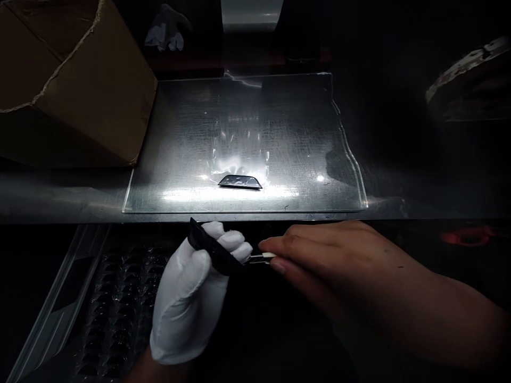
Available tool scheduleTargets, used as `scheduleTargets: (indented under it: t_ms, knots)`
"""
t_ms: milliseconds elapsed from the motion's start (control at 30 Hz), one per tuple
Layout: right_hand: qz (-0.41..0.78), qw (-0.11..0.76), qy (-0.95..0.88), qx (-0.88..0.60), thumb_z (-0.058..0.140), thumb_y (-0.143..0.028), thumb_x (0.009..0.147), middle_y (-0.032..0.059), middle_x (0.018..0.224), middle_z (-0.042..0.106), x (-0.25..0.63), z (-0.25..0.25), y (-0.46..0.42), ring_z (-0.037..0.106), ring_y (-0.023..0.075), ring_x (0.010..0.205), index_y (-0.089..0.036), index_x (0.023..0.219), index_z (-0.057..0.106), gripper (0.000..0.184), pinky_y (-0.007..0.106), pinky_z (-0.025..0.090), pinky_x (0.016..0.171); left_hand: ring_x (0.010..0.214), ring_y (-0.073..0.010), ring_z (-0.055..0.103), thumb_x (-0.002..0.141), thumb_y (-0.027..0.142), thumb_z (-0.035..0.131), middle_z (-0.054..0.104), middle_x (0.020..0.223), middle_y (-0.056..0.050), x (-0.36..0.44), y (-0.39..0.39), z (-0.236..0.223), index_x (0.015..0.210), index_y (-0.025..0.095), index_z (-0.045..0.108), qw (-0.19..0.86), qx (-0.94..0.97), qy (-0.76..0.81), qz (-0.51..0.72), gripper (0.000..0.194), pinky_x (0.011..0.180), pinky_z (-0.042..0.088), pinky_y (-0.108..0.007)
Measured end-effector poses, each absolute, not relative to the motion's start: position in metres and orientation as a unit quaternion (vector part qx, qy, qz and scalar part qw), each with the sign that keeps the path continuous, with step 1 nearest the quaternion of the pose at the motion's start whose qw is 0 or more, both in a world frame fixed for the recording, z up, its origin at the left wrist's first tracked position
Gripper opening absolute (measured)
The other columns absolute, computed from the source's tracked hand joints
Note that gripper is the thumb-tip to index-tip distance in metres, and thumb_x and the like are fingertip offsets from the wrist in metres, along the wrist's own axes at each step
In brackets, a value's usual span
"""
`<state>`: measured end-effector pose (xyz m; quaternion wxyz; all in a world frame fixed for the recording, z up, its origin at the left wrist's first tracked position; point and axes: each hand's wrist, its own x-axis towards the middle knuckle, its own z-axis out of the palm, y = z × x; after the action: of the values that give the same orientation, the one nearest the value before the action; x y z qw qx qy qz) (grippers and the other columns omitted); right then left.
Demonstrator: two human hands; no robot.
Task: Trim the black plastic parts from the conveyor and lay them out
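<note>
My left hand (191,298), in a white glove, grips a dark, glossy curved piece (213,250), tilted with its upper end pointing left. Bare, my right hand (319,252) pinches a thin metal tool with a pale end (263,257). The tool's tip reaches the lower right end of the curved piece; whether it touches, I cannot tell. Beyond both hands, a dark trapezoid piece (240,182) lies on a clear plastic bag (239,146) on the glass sheet (175,143).
A torn-edged cardboard box (91,101) stands at the left. Lower left, a clear tray (120,314) carries several dark pieces. Behind the glass lies a white glove (165,32). A red-handled tool (465,235) is at the right, and a lamp (251,13) hangs at the top.
</note>
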<state>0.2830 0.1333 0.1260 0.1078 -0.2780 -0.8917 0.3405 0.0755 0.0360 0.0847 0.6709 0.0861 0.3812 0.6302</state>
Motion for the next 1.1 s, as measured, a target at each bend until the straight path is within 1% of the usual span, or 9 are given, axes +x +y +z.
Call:
scheduleTargets:
  t_ms: [100,267,433,533,700,867,967,1033,1100]
  knots:
    - [0.334,0.093,-0.894,-0.283,0.053,-0.030,0.109,-0.0022,0.091,0.074,0.279,0.127,0.133,0.065,0.0107,0.068,-0.024,0.100,0.069,0.020,0.026,0.048,0.064,0.101,-0.0163,0.079,0.095,0.031,0.076,0.084,0.106,0.001,0.075,0.036,0.086,0.112,0.028,0.080,0.668,0.086,0.390,0.628,0.018,0.099,0.061,-0.024]
    - [0.305,0.098,-0.908,-0.271,0.052,-0.030,0.110,-0.0020,0.083,0.070,0.276,0.128,0.135,0.059,0.0106,0.060,-0.023,0.101,0.072,0.023,0.027,0.043,0.057,0.099,-0.0189,0.080,0.091,0.029,0.080,0.084,0.104,0.000,0.076,0.034,0.091,0.110,0.028,0.079,0.654,0.063,0.423,0.624,0.018,0.095,0.064,-0.028]
    - [0.288,0.086,-0.918,-0.258,0.053,-0.030,0.110,-0.0016,0.077,0.067,0.275,0.127,0.136,0.053,0.0107,0.057,-0.022,0.099,0.071,0.023,0.028,0.034,0.053,0.101,-0.0195,0.079,0.086,0.032,0.085,0.083,0.103,0.000,0.076,0.034,0.097,0.110,0.027,0.078,0.661,0.040,0.450,0.599,0.026,0.098,0.062,-0.029]
    - [0.281,0.076,-0.922,-0.256,0.052,-0.032,0.110,-0.0024,0.075,0.063,0.276,0.126,0.136,0.049,0.0106,0.056,-0.022,0.096,0.068,0.023,0.028,0.030,0.051,0.101,-0.0195,0.079,0.087,0.031,0.085,0.083,0.104,0.000,0.077,0.036,0.103,0.111,0.027,0.077,0.656,0.024,0.473,0.587,0.025,0.099,0.062,-0.030]
    - [0.257,0.063,-0.932,-0.249,0.054,-0.026,0.109,-0.0027,0.074,0.061,0.278,0.125,0.136,0.047,0.0107,0.056,-0.022,0.099,0.067,0.017,0.028,0.027,0.051,0.101,-0.0223,0.079,0.087,0.030,0.085,0.083,0.103,-0.004,0.078,0.039,0.110,0.109,0.024,0.077,0.642,0.026,0.512,0.570,0.025,0.098,0.063,-0.033]
    - [0.260,0.038,-0.936,-0.232,0.058,-0.017,0.103,-0.0029,0.074,0.061,0.283,0.124,0.137,0.044,0.0110,0.054,-0.023,0.102,0.067,0.011,0.029,0.023,0.050,0.097,-0.0209,0.080,0.086,0.027,0.086,0.083,0.103,-0.006,0.080,0.042,0.113,0.108,0.022,0.078,0.637,0.036,0.535,0.554,0.024,0.092,0.064,-0.028]
    - [0.262,0.032,-0.937,-0.230,0.061,-0.013,0.099,-0.0037,0.073,0.060,0.284,0.125,0.138,0.043,0.0108,0.054,-0.023,0.099,0.066,0.012,0.028,0.022,0.049,0.098,-0.0225,0.080,0.086,0.026,0.085,0.083,0.102,-0.006,0.082,0.041,0.113,0.108,0.022,0.078,0.631,0.042,0.537,0.558,0.023,0.093,0.064,-0.031]
    - [0.273,0.026,-0.933,-0.232,0.060,-0.014,0.101,-0.0045,0.072,0.058,0.284,0.126,0.138,0.043,0.0101,0.053,-0.023,0.095,0.064,0.011,0.028,0.023,0.049,0.099,-0.0234,0.080,0.087,0.027,0.084,0.083,0.103,-0.006,0.083,0.040,0.112,0.109,0.022,0.078,0.625,0.048,0.539,0.563,0.024,0.095,0.064,-0.032]
    - [0.305,0.018,-0.921,-0.243,0.056,-0.021,0.106,-0.0047,0.073,0.058,0.283,0.128,0.137,0.044,0.0096,0.054,-0.023,0.092,0.063,0.016,0.027,0.026,0.049,0.099,-0.0236,0.080,0.085,0.030,0.086,0.084,0.104,-0.006,0.084,0.039,0.112,0.110,0.023,0.079,0.610,0.060,0.551,0.567,0.027,0.093,0.065,-0.031]
